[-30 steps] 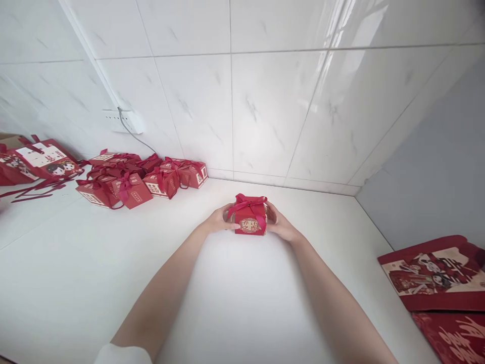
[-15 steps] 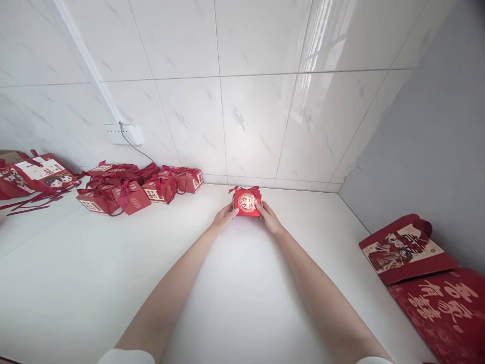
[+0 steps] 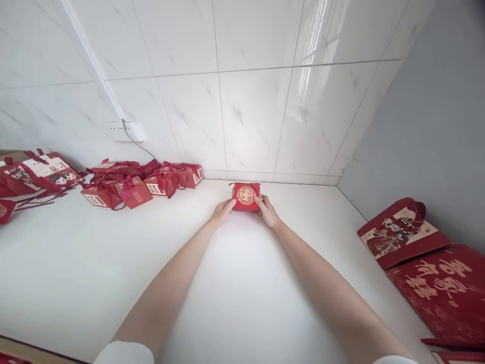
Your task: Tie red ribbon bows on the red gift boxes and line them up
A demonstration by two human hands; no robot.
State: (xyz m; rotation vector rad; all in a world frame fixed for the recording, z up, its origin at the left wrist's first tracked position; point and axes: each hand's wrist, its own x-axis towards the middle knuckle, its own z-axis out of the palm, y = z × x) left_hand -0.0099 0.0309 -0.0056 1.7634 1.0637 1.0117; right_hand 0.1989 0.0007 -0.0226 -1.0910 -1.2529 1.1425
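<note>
A small red gift box with gold characters in a round pattern is held between both my hands, near the back of the white table. A red ribbon shows along its top edge. My left hand grips its left side, the thumb on the front. On the opposite side my right hand is closed on it, thumb likewise on the front face. My other fingers are partly hidden behind the box. Whether its underside rests on the table, I cannot tell.
Several red ribboned gift boxes are heaped at the back left. Beyond them lie red gift bags. Two large red bags lie against the grey right wall. A white socket strip with a cable sits on the tiled wall.
The box has tipped a little in my hands, and its ribbon shows less now. The view has shifted slightly. Both hands keep their hold.
</note>
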